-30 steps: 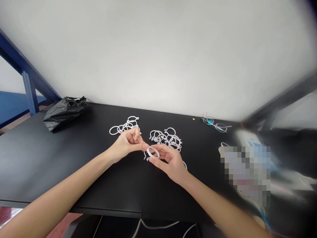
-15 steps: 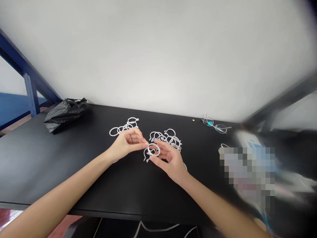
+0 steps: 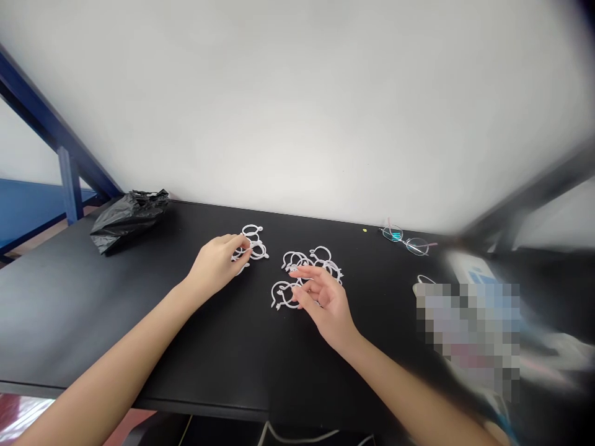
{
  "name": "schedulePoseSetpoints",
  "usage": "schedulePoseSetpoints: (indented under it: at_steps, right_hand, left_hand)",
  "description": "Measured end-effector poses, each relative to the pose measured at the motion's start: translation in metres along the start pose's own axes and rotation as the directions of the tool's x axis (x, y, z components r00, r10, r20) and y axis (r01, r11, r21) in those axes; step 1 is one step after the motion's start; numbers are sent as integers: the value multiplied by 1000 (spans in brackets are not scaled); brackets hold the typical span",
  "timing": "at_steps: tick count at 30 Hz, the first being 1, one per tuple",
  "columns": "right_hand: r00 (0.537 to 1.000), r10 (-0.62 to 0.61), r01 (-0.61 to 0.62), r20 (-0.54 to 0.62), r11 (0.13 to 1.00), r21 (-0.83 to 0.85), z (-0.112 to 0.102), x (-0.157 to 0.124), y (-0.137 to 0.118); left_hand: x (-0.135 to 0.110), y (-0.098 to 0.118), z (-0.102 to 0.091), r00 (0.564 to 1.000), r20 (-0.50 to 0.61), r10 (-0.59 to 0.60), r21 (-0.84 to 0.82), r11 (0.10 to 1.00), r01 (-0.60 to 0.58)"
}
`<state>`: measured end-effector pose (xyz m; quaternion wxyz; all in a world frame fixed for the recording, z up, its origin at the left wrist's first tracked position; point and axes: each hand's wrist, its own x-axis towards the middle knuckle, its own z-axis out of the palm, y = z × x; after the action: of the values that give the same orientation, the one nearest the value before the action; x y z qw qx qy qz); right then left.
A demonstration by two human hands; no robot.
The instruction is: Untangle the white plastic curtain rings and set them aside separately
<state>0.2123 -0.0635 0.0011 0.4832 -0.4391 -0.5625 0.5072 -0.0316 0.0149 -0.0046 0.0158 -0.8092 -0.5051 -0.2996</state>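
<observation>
White plastic curtain rings with small eyelets lie in two groups on the black table (image 3: 209, 347). My left hand (image 3: 216, 263) is over the left group, thumb and fingertips curled together at a closed curtain ring (image 3: 258, 250); its fingers partly cover the rings there. Another closed ring (image 3: 251, 230) lies just behind. My right hand (image 3: 325, 301) hovers at the right group, thumb and fingers apart, with nothing seen between them. Below its fingertips lies an unclasped curtain ring (image 3: 274, 294). Several more unclasped rings (image 3: 321, 249) lie behind that hand, partly hidden by it.
A crumpled black plastic bag (image 3: 130, 220) sits at the back left. Eyeglasses (image 3: 405, 240) lie at the back right, near a small yellow-green speck (image 3: 365, 230). Blurred white packaging (image 3: 469, 269) is on the right. A white wall (image 3: 297, 124) rises behind the table.
My hands were together on one closed curtain ring; they have parted. The left moved left with the ring to the left group. The right let go and stays open by the right group.
</observation>
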Motion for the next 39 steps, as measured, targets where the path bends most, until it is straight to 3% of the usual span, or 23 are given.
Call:
schedulePoseSetpoints:
  at_steps: [5,9,14,19,27,39]
  right_hand:
    - [1000,-22,22,-19,1000,-8,-1,2,2]
    - [996,-70,70,-53,998,4,-1,2,4]
    - [985,-119,121,-128,993,8,-1,1,4]
    - [981,-128,130,-144,992,1,-2,1,3]
    - [981,-127,127,-146,992,-10,0,2,2]
    - [981,-119,118,-154,993,-17,-1,2,1]
  left_hand:
    - [2,-2,0,999,-4,48,94,994,-48]
    - [0,12,4,992,19,122,-30,992,-122]
    - [-11,41,17,924,203,325,-237,932,-275]
    - [-15,45,20,886,325,330,-275,930,-245]
    - [-12,44,13,889,343,302,-317,929,-193]
    - [-12,47,14,946,199,255,-443,885,-145]
